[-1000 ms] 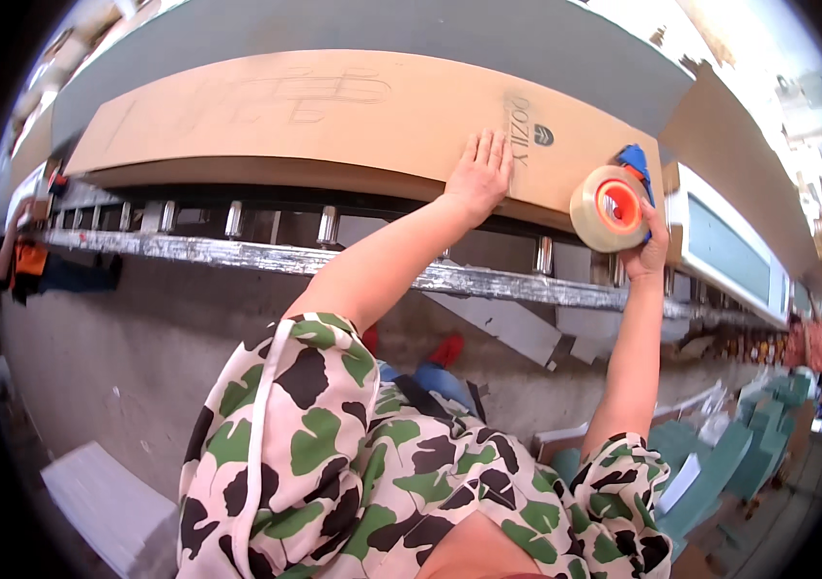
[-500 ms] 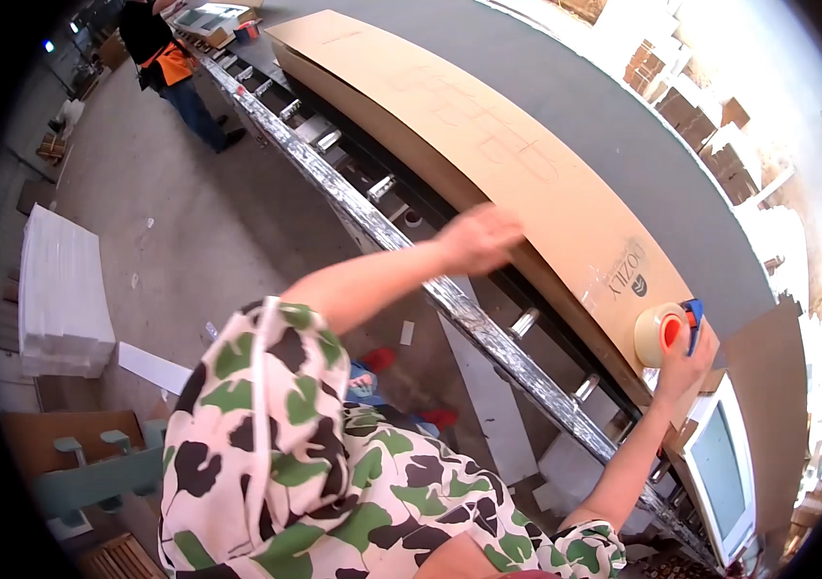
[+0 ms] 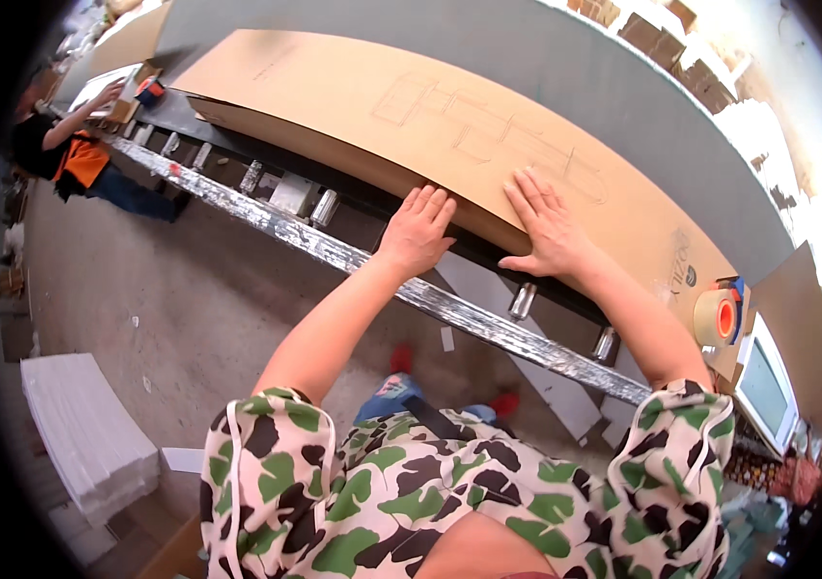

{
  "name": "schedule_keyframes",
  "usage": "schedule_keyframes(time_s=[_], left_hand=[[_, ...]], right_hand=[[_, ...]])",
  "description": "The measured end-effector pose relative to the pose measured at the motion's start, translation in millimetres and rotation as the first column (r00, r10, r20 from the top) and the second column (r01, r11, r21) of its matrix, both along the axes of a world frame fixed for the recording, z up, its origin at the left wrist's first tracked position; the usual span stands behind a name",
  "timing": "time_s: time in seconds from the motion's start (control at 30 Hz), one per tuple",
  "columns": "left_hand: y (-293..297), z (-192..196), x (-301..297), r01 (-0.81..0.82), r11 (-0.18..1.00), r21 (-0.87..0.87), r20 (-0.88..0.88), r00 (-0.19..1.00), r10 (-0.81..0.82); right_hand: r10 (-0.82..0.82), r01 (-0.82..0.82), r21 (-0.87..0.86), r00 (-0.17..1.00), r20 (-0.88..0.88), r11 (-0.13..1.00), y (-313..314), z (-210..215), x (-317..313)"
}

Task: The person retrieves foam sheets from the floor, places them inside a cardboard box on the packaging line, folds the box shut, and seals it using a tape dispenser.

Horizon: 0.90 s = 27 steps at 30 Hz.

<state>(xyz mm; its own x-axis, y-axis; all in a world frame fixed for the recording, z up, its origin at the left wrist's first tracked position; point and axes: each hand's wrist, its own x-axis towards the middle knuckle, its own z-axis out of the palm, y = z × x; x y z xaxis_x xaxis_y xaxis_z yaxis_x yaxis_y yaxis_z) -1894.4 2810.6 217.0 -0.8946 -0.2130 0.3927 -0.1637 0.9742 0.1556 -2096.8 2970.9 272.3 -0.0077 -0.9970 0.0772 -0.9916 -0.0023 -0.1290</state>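
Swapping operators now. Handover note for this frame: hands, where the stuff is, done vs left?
Left hand: flat, palm down on the near edge of the long flat cardboard box, holding nothing.
Right hand: flat on top of the box, fingers spread, also empty.
The box lies lengthwise on the roller conveyor.
Tape dispenser sits on the box's right end, out of either hand.
Another person works at the conveyor's far left end.
Done: the box is pinned under both hands.
Left: whether any seam is taped cannot be seen; check before moving the box.

Left hand [image 3: 417, 230] and right hand [image 3: 548, 224] lie flat (fingers spread), arms outstretched.
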Motion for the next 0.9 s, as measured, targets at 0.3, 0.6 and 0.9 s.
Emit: schedule_keyframes(time_s=[0.3, 0.6, 0.9], left_hand=[[-20.6, 2.2, 7.0, 0.067, 0.957, 0.282, -0.165, 0.986, -0.021], [-59.0, 55.3, -71.1, 0.539, 0.839, -0.072, 0.185, 0.834, -0.52], [-63.6, 34.3, -69.9, 0.438, 0.894, -0.093, 0.264, 0.877, -0.402]], right_hand=[[-0.081, 0.092, 0.079, 0.989, -0.125, 0.993, -25.3, -11.7, 16.5], [-0.136, 0.146, 0.107, 0.986, -0.1, 0.983, -28.3, -25.9, 24.3], [-0.216, 0.228, -0.052, 0.962, 0.166, 0.972, -38.8, -14.8, 28.2]])
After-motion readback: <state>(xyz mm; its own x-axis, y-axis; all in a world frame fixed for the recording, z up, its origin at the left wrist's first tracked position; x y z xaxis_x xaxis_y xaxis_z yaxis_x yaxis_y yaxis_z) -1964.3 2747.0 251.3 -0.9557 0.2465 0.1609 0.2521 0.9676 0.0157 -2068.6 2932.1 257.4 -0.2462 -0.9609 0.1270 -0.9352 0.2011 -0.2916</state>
